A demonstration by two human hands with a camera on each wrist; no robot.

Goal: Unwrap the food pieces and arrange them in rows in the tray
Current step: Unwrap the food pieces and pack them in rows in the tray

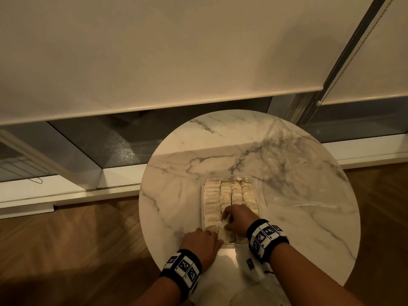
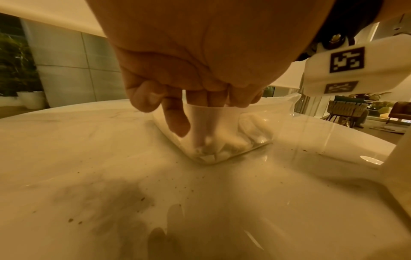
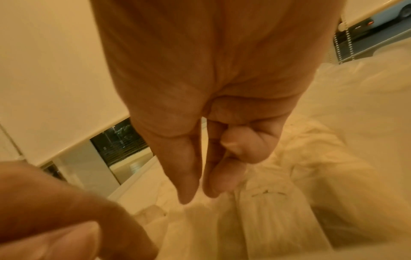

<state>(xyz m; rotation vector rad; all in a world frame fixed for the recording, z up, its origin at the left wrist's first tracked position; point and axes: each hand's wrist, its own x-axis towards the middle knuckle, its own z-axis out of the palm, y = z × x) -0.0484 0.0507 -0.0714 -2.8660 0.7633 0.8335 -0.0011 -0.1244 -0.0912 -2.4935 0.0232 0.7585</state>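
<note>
Tray (image 1: 202,202) at lower centre of head view, on round marble bench (image 1: 181,173); four rows of food pieces (image 1: 225,193) inside. Left hand (image 1: 202,245) gripping near corner rim, fingers curled over. Right hand (image 1: 237,218) over near rows, fingertips bunched; pinch contents indiscernible.

A home living room, by the look of it. A round marble worktop (image 1: 309,195) stands on a wood floor (image 1: 77,235) beside floor-length windows (image 1: 114,142) with roller blinds (image 1: 132,51) drawn most of the way down. The left wrist view shows a woven armchair (image 2: 349,109), a brown seat (image 2: 400,109) and potted plants (image 2: 15,70).
</note>
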